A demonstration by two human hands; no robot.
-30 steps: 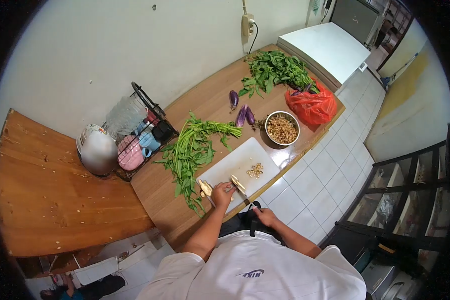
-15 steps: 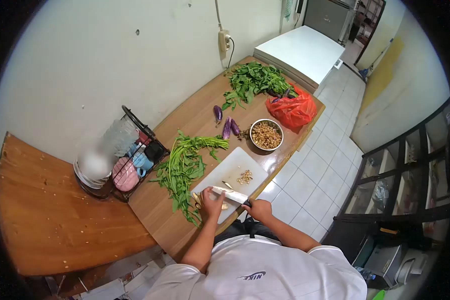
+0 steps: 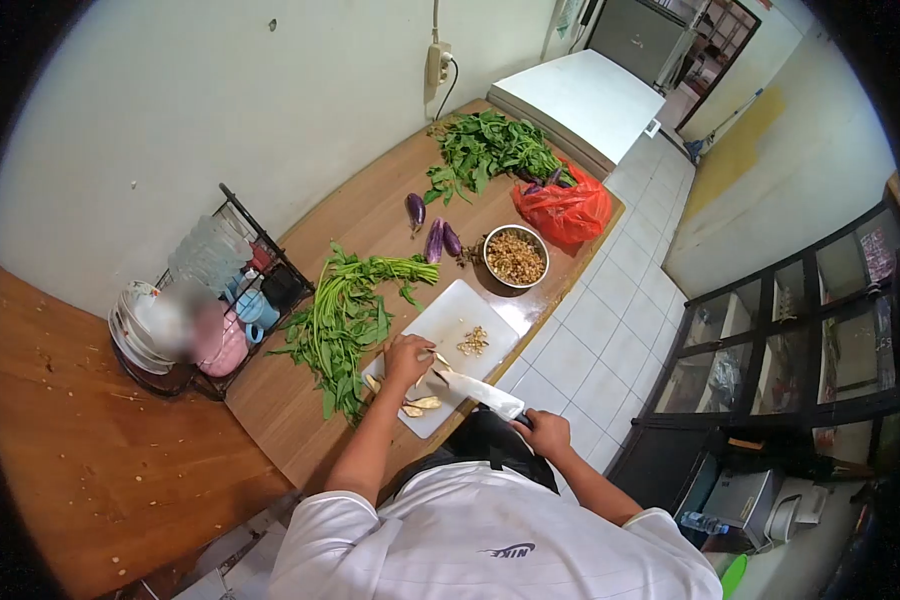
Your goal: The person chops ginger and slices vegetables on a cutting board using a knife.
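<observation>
My right hand (image 3: 546, 434) is closed round the dark handle of a kitchen knife (image 3: 486, 394), its broad blade angled over the white cutting board (image 3: 450, 300). On the board my left hand (image 3: 407, 362) has its fingers closed on a pale yellowish piece of food (image 3: 433, 356), close to the blade's tip. More pale elongated pieces (image 3: 422, 405) lie near my left wrist. A small heap of chopped bits (image 3: 473, 341) rests toward the board's right edge.
Leafy greens (image 3: 345, 310) lie left of the board. Beyond it are a metal bowl of brown chopped food (image 3: 516, 257), several purple eggplants (image 3: 416, 212), a red plastic bag (image 3: 567, 212) and more greens (image 3: 490, 150). A dish rack (image 3: 260, 250) stands at the left.
My right hand has drawn the knife right and toward my body. My left hand has shifted up the board, uncovering pale pieces beneath. The camera view has also shifted slightly.
</observation>
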